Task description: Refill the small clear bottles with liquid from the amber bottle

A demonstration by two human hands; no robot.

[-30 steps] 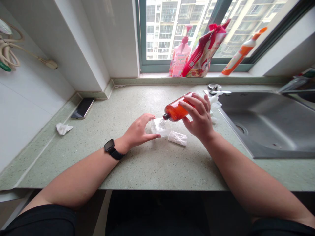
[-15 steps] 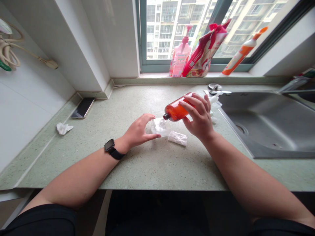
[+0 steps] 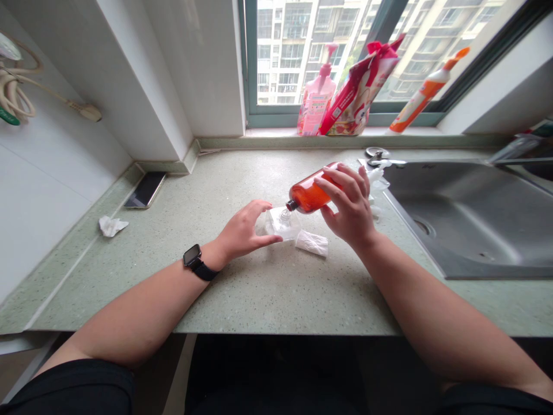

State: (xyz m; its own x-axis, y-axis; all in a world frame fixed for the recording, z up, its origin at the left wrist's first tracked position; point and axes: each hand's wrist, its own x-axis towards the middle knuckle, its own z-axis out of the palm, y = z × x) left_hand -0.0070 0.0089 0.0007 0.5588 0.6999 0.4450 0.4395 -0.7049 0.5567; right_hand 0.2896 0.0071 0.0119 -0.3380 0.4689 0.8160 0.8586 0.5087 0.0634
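My right hand [image 3: 349, 203] is wrapped round an orange-red bottle [image 3: 310, 192], tilted so that its dark neck points down and left. The mouth hangs just above the neck of a squat clear bottle [image 3: 280, 226] standing on the counter. Whether liquid is flowing between the two I cannot make out. My left hand [image 3: 247, 229] steadies the clear bottle, thumb on the near side and fingers on the far side. A folded white tissue [image 3: 311, 244] lies just right of that bottle. Behind my right hand, a clear pump top [image 3: 378, 175] is partly hidden.
A steel sink [image 3: 466, 268] is set into the counter [image 3: 276, 305] on the right. At left lie a phone [image 3: 146, 190] and a crumpled tissue [image 3: 113, 226]. On the windowsill stand a pink pump bottle [image 3: 317, 101], a red bag [image 3: 360, 92] and an orange-white bottle [image 3: 419, 101].
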